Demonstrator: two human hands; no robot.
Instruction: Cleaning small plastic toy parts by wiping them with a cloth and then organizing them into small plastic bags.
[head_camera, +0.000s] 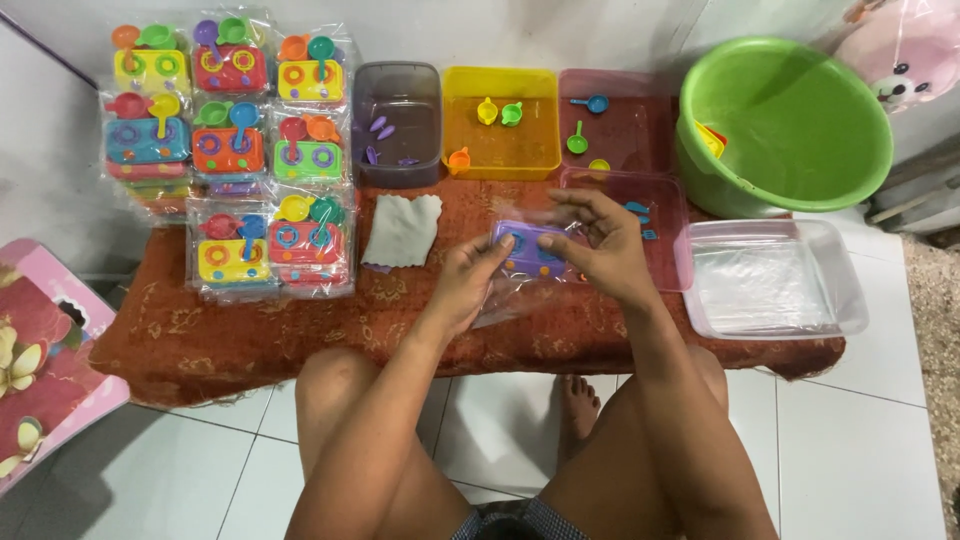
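Holding a purple toy stove (527, 250) between both hands, you have it just above the middle of the bench (250, 340), which is draped in a worn rust-red cloth with a faded pattern. Your left hand (468, 282) grips the stove's near-left edge, thumb on top, while your right hand (603, 245) pinches its right end, fingers curled over the top; both are closed on it. The stove is a flat plastic rectangle with ring-shaped burners, and it sits partly inside a thin, crinkled clear bag (515, 300) that trails toward you. Just left of your hands lies a soft grey rag (400, 230), folded and limp. Farther left, bagged toy sets (235, 150) are stacked in rows, each glossy packet showing a bright stove with small round pans. Behind your hands stand three rectangular plastic tubs side by side: a smoky grey tub (398, 125) with small purple pieces, a translucent yellow tub (500, 120) with tiny cups, and a pink tub (615, 115) with little ladles. A round green basin (785, 125) sits at the far right, and a clear tray (770, 278) of flat bags rests near your right hand.
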